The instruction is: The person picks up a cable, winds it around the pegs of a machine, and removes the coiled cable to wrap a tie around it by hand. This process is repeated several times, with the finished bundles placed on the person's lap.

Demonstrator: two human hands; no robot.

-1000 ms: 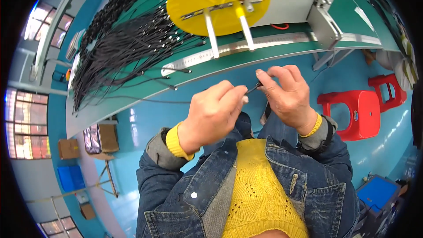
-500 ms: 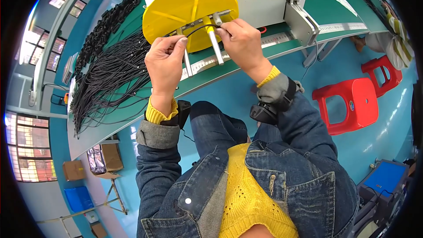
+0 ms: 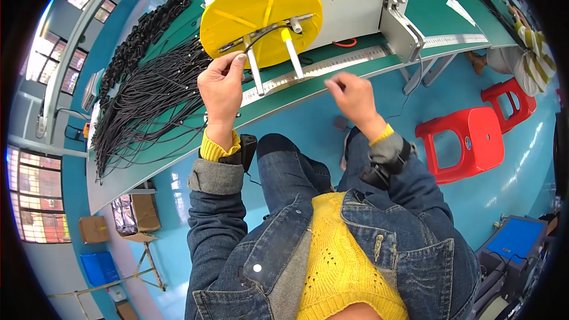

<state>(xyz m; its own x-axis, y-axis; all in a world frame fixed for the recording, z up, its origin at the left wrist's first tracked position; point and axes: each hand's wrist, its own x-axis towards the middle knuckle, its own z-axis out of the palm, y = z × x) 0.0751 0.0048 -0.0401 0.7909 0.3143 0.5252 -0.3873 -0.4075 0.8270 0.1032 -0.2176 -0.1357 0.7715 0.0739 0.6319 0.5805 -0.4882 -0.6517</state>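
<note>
My left hand (image 3: pixel 221 83) pinches a thin black cable (image 3: pixel 259 38) between thumb and fingertips, just left of the lower rim of a round yellow disc (image 3: pixel 237 15). From my fingers the cable curves up along the metal bar across the disc's face. Pegs stick out toward me from that bar: a silver peg (image 3: pixel 254 68) beside my left hand and another peg (image 3: pixel 294 59) with a yellow base. My right hand (image 3: pixel 354 99) is away from the disc, in front of the table edge, slightly blurred. Its fingers are curled in and I see nothing in them.
A white machine (image 3: pixel 344 12) carries the disc. A steel ruler (image 3: pixel 349 60) lies along the green table (image 3: pixel 267 96). Heaps of black cables (image 3: pixel 148 95) cover its left side. Red stools (image 3: pixel 474 142) stand at the right, and another person (image 3: pixel 527 53) is at the far right.
My right hand has let go of the cable and moved down and right, away from the disc. My left hand keeps its pinch near the same place.
</note>
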